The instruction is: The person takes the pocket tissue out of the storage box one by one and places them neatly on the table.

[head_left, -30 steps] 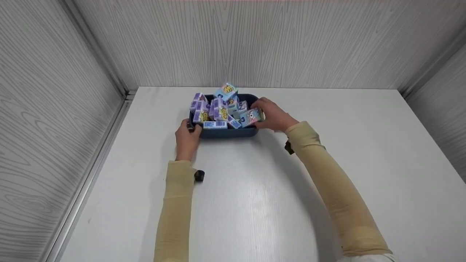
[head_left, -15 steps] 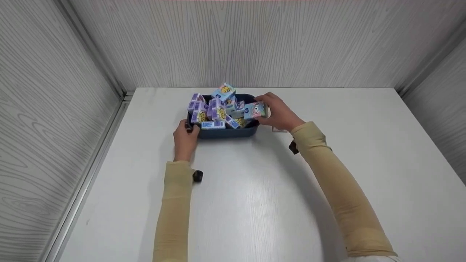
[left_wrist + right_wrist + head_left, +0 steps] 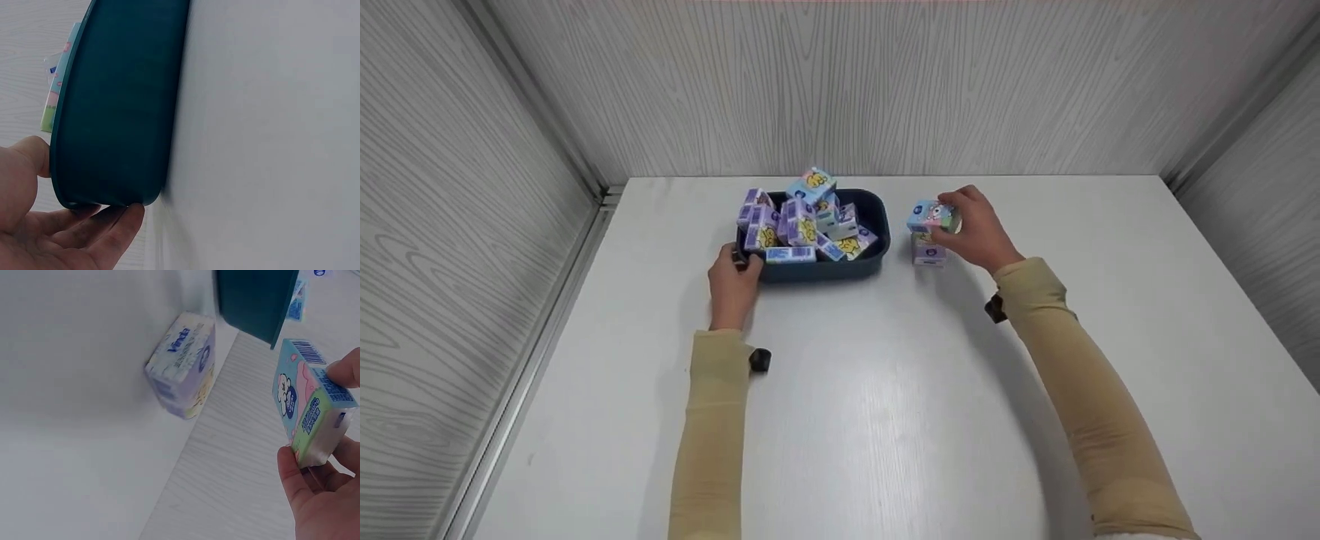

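left hand (image 3: pixel 733 292) gripping the near left corner of a dark blue tub (image 3: pixel 829 271), small packs (image 3: pixel 800 225) heaped inside, right hand (image 3: pixel 979 232) pinching a light blue pack (image 3: pixel 926 215) beside the tub, near a purple pack (image 3: pixel 929 253) on the white table (image 3: pixel 847 390)

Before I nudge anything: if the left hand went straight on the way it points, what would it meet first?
Most likely the dark blue tray: the left hand grips its near left corner, so it would push against that first.

A light-blue, pink and green box-shaped pack (image 3: pixel 298 396) tilts in the right hand (image 3: pixel 981 234), clear of the purple-and-white box-shaped pack (image 3: pixel 929 253) on the worktop (image 3: pixel 847 390). Nearby, an upright dark-teal rounded bin (image 3: pixel 825 272) holds jumbled patterned packs (image 3: pixel 801 223).
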### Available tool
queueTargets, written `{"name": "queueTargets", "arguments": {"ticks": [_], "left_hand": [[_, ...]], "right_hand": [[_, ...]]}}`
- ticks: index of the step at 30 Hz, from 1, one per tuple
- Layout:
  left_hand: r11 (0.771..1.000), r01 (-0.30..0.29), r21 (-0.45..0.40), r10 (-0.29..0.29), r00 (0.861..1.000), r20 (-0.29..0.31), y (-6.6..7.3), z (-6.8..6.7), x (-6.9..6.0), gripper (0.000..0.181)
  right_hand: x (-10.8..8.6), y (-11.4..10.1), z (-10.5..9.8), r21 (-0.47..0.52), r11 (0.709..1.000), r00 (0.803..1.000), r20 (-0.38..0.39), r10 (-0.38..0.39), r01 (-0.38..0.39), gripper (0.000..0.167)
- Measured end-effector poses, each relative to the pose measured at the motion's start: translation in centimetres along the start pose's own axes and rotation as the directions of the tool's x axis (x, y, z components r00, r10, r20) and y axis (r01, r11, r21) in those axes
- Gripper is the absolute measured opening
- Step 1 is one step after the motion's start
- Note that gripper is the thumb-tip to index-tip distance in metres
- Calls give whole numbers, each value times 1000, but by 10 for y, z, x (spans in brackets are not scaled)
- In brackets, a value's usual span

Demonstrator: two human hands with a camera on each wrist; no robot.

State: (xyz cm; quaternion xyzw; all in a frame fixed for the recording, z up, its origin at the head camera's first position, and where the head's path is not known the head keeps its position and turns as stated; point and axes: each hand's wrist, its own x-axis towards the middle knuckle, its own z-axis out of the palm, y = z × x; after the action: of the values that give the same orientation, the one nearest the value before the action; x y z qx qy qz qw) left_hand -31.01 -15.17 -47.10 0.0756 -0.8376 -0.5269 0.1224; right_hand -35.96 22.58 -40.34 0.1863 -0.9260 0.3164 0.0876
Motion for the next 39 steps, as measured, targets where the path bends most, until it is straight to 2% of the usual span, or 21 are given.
{"name": "queueTargets", "arguments": {"ticks": [5,11,17,24,31,39], "left_hand": [[1000,2,0,-2,1000,9,1,-2,1,40],[1000,19,23,-19,1000,18,1,-3,2,41],[1000,6,13,-6,1000,21,1,-4,2,43],[1000,10,23,-11,1000,19,0,-2,2,45],[999,24,21,-24,999,25,0,-1,1,45],[999,34,31,-35,999,28,2,-2,1,44]], "right_hand": [[-8,18,-7,-13,993,993,-36,116,-116,52],[-18,37,-14,-54,957,958,-58,282,-285,57],[-26,56,-13,-83,925,928,-73,365,-371,57],[-33,66,-9,-93,910,914,-56,401,-405,58],[-38,58,-4,-225,902,919,62,390,-368,56],[-39,49,-2,-228,935,931,186,315,-271,57]]}}
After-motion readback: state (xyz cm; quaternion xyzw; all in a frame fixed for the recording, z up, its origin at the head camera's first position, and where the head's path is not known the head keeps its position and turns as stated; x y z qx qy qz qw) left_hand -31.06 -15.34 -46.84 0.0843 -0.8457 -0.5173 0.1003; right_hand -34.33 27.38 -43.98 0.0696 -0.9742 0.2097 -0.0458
